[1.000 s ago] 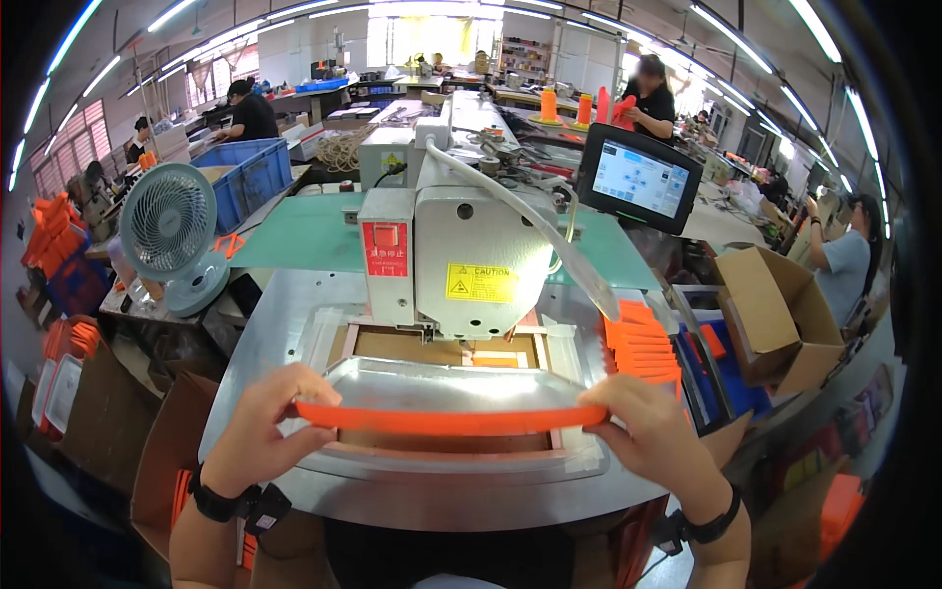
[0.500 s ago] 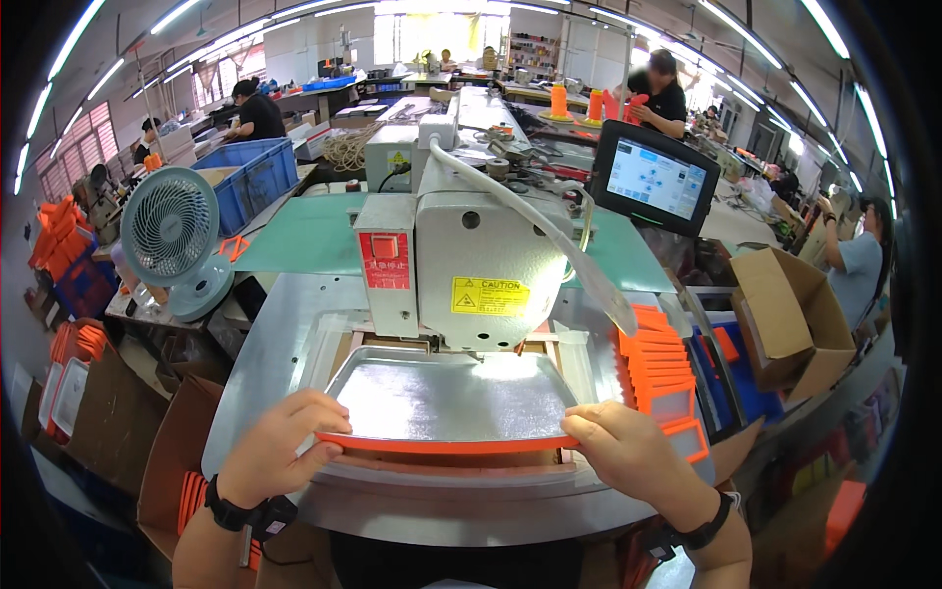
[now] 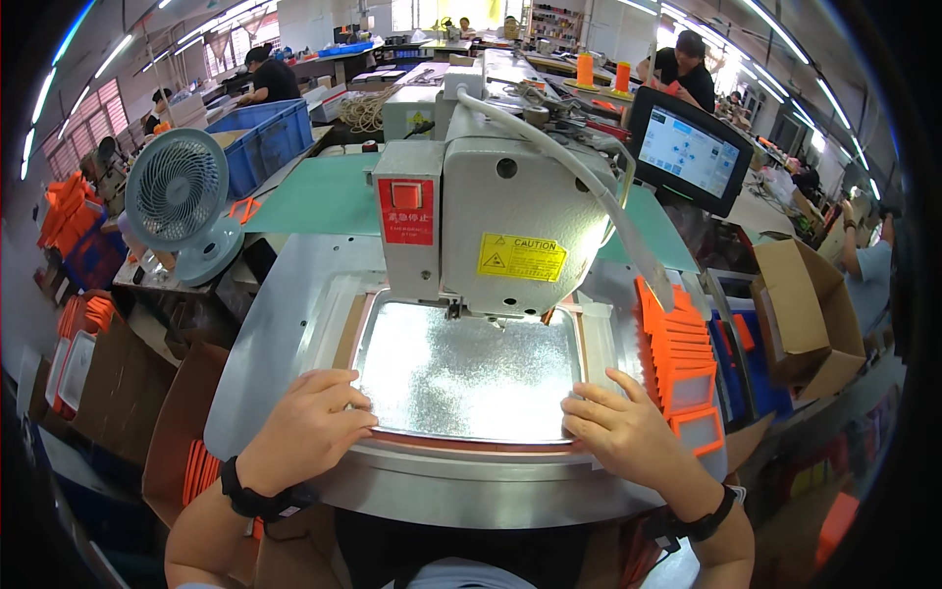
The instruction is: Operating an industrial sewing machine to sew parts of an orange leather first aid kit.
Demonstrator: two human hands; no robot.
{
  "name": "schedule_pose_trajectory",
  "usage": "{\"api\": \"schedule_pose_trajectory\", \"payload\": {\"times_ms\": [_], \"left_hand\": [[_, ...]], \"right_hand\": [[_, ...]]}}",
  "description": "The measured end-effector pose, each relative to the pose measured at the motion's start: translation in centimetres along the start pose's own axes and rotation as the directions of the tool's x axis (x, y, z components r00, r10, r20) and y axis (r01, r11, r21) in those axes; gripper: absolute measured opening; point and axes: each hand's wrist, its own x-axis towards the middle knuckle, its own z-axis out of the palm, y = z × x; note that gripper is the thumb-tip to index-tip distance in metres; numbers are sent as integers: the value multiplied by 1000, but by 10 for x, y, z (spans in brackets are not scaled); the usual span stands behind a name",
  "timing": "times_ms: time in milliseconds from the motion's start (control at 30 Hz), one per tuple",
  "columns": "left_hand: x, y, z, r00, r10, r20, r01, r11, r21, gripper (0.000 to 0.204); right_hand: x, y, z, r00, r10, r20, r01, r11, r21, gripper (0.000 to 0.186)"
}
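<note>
Tube lights (image 3: pixel 777 30) are glowing in rows overhead while daylight is pouring through a window (image 3: pixel 432 12) in the far wall (image 3: pixel 610 34); shelves (image 3: pixel 556 26) are standing just to its right. A pinkish slatted window (image 3: pixel 91 137) is showing at far left, and a cluttered worktable (image 3: pixel 763 204) is stretching back at right.

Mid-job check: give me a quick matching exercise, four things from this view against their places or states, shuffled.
Things:
1. silvery panel
2. desk fan
3. screen
4. orange-edged pieces

Places or states:
A. lit, at the upper right of the machine head
B. in an overlapping row, right of the machine head
C. between the left hand and right hand
D. left of the machine head, near the blue crate

Pairs: 1-C, 2-D, 3-A, 4-B.
</note>
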Motion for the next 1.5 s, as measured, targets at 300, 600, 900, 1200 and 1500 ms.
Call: {"api": "schedule_pose_trajectory", "payload": {"times_ms": [300,600,900,1200,1500], "left_hand": [[1,-5,4,1000,-8,28,8,1000,-18,17],[30,6,-9,934,20,357,-63,992,109,11],[116,-31,24,856,471,215,-500,859,108,64],[170,-27,26,647,206,734,-131,978,-159,99],[111,-16,30,771,226,595,-191,974,-124,90]], "right_hand": [[-1,1,-1,998,-39,46,40,999,-26,30],[1,-6,3,999,42,-8,-41,993,109,40],[2,-8,0,998,58,5,-58,989,139,42],[-2,-1,7,999,28,-30,-21,979,204,43],[-4,-1,9,998,42,-56,-28,972,231,44]]}}
